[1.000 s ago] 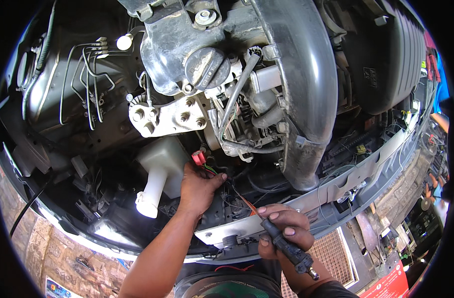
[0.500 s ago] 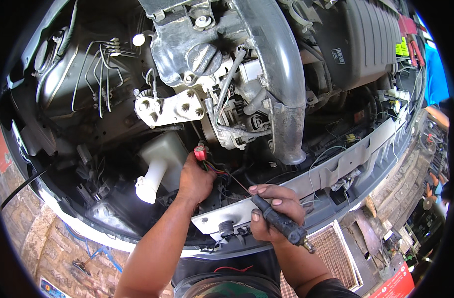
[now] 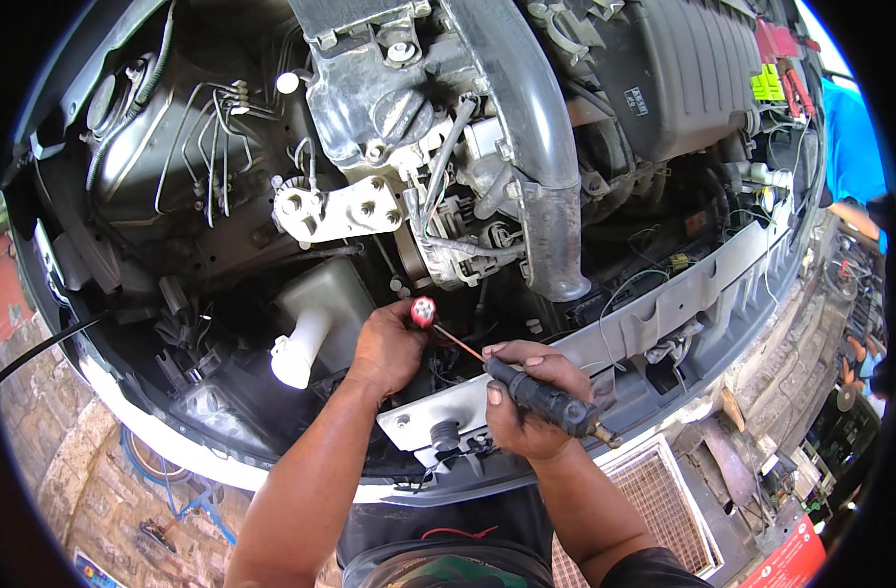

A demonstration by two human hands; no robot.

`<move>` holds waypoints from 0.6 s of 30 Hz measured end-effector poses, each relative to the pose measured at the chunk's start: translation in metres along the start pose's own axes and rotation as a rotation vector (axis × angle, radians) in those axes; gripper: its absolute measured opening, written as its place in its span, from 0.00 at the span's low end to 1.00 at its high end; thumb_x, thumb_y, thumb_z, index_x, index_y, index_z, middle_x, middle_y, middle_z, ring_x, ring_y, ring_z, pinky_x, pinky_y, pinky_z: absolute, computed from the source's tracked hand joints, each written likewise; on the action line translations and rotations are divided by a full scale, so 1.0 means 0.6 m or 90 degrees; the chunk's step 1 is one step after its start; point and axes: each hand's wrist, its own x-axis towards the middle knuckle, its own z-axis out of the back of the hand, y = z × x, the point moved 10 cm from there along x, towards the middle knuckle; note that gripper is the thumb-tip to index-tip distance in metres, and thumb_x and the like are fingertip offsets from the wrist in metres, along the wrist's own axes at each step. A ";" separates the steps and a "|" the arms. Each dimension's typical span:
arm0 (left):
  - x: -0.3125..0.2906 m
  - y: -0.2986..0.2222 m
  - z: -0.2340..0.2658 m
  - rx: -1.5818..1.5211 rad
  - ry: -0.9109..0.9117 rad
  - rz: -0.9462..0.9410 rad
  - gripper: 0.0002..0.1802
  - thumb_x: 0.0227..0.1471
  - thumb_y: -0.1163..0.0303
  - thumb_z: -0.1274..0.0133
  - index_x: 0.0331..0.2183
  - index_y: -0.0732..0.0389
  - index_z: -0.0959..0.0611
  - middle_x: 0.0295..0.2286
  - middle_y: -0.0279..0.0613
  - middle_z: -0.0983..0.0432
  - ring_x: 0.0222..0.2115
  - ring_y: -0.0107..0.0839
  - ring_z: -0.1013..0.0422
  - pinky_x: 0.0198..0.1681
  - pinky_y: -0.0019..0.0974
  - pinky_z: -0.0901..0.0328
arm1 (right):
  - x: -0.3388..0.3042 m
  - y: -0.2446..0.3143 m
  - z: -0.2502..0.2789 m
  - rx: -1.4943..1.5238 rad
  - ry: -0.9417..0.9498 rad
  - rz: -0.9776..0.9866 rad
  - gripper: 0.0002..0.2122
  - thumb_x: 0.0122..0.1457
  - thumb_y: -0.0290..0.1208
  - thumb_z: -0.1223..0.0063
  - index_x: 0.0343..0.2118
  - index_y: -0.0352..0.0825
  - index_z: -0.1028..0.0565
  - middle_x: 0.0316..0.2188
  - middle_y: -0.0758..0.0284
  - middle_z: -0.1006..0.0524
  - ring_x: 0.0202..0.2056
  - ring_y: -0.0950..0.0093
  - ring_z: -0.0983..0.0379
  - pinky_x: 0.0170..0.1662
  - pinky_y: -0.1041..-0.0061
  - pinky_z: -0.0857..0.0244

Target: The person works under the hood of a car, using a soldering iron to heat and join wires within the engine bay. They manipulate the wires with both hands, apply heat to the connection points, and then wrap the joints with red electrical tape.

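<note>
My left hand (image 3: pixel 389 345) is closed around a small round red connector (image 3: pixel 423 312), its pale face with dark holes turned up. My right hand (image 3: pixel 538 394) grips a thick black handle (image 3: pixel 541 394) with a brass-coloured fitting at its rear. From its front a thin coppery rod (image 3: pixel 460 343) points at the underside of the red connector. Whether the tip touches is hidden by the connector and fingers. Both hands are above the gap between the engine (image 3: pixel 369 118) and the pale front crossbar (image 3: pixel 497 412). A whitish plastic reservoir (image 3: pixel 320 304) stands just left of my left hand.
A large black intake pipe (image 3: pixel 551 196) curves down ahead on the right, beside a black air-filter box (image 3: pixel 678 78). Loose thin wires (image 3: pixel 614 304) lie along the crossbar. Below the bumper at right is a framed mesh panel (image 3: pixel 663 490). Someone in blue (image 3: pixel 854 147) stands far right.
The red connector has moved slightly right and its holed face is now turned up. The coloured wires below it are less visible. My right hand has shifted left and up with the black-handled tool.
</note>
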 end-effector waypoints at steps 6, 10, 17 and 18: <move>-0.005 -0.018 -0.002 0.038 0.012 -0.098 0.21 0.53 0.76 0.39 0.50 0.64 0.17 0.41 0.55 0.15 0.43 0.47 0.18 0.49 0.45 0.28 | -0.001 0.002 -0.001 0.007 -0.037 0.014 0.23 0.56 0.22 0.33 0.52 0.33 0.33 0.40 0.49 0.17 0.39 0.58 0.14 0.43 0.64 0.18; -0.017 -0.038 0.000 0.048 0.024 -0.098 0.34 0.47 0.68 0.29 0.55 0.63 0.22 0.42 0.51 0.15 0.45 0.42 0.19 0.51 0.43 0.27 | 0.002 0.010 0.011 0.026 -0.068 0.015 0.21 0.55 0.22 0.32 0.50 0.31 0.30 0.41 0.50 0.16 0.40 0.59 0.14 0.44 0.65 0.19; 0.004 -0.063 0.014 0.110 -0.046 -0.178 0.22 0.54 0.65 0.30 0.46 0.66 0.18 0.38 0.53 0.15 0.39 0.42 0.18 0.46 0.43 0.27 | 0.005 0.000 0.022 0.111 -0.072 -0.062 0.22 0.60 0.19 0.38 0.56 0.33 0.33 0.46 0.55 0.20 0.47 0.66 0.18 0.55 0.65 0.25; 0.004 -0.065 0.005 0.129 -0.032 -0.186 0.19 0.53 0.71 0.31 0.45 0.66 0.18 0.36 0.50 0.15 0.37 0.37 0.20 0.44 0.42 0.27 | 0.005 0.020 0.038 -0.048 -0.050 -0.032 0.23 0.60 0.20 0.38 0.57 0.33 0.33 0.46 0.57 0.20 0.48 0.68 0.20 0.57 0.66 0.27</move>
